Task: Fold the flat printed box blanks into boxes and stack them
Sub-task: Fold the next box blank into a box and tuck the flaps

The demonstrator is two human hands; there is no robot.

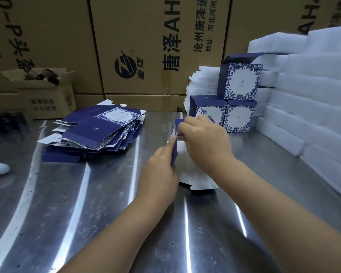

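Just in front of the stacked blue-and-white floral card boxes (240, 115), the left hand (159, 172) grips one side of the half-folded navy card blank (187, 164) while the right hand (205, 140) pinches its flap; best to crease squarely before tucking.

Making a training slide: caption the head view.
The left hand and right hand fold a printed box blank at the steel table; pile of flat blanks left, three stacked boxes behind.
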